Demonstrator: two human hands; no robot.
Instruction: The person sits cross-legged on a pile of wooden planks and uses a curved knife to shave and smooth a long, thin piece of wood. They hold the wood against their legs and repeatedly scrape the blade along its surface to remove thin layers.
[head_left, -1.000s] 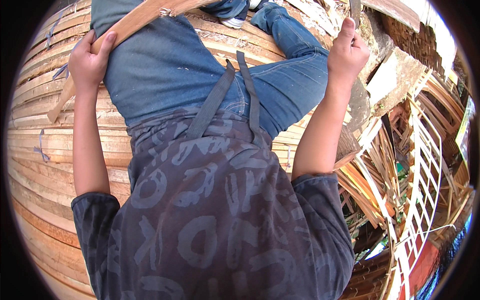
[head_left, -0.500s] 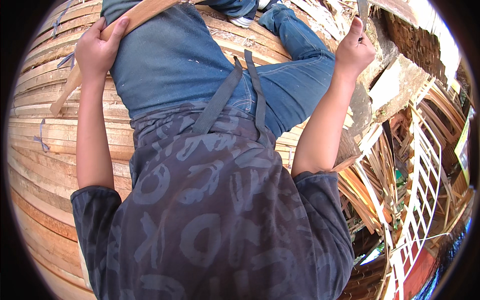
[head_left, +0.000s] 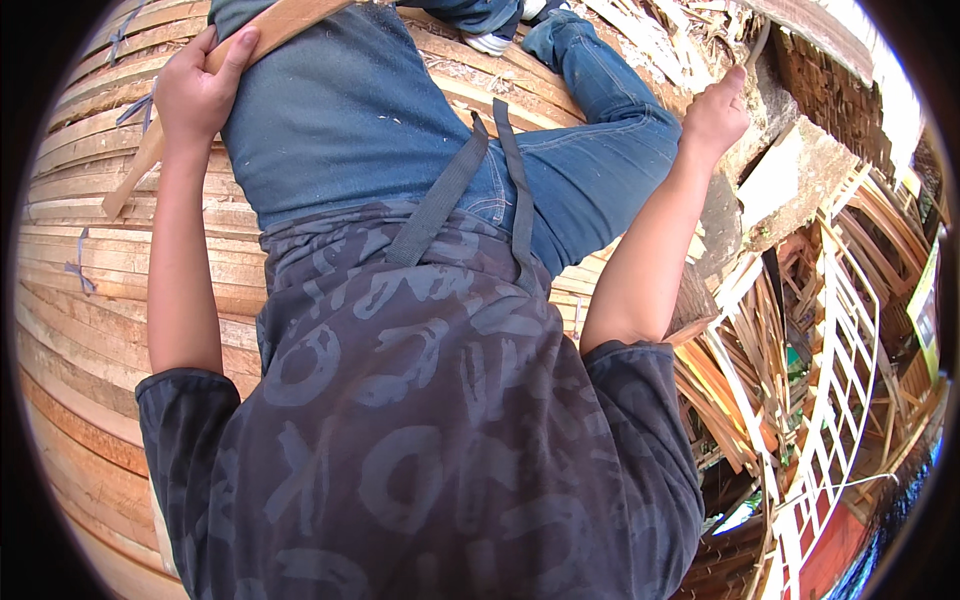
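Note:
My left hand (head_left: 198, 92) is closed around a long flat wooden slat (head_left: 285, 32). The slat lies slantwise over my left thigh, its lower end by the stacked boards at the left and its upper end running out at the top of the view. My right hand (head_left: 714, 118) sits beyond my right knee, wrapped round the hidden handle of a knife (head_left: 759, 44). Its narrow blade points up and away, seen nearly edge-on. The knife is well apart from the slat.
Stacked sawn boards (head_left: 80, 330) spread under me and to the left, tied with blue strips. Wood shavings (head_left: 665, 45) lie ahead. A broken concrete block (head_left: 800, 185) stands at the right, near a white metal grille (head_left: 835, 400) and loose wood offcuts (head_left: 725, 400).
My right hand has turned, tilting the knife to the right so its blade shows narrower. My left hand and the slat have barely shifted.

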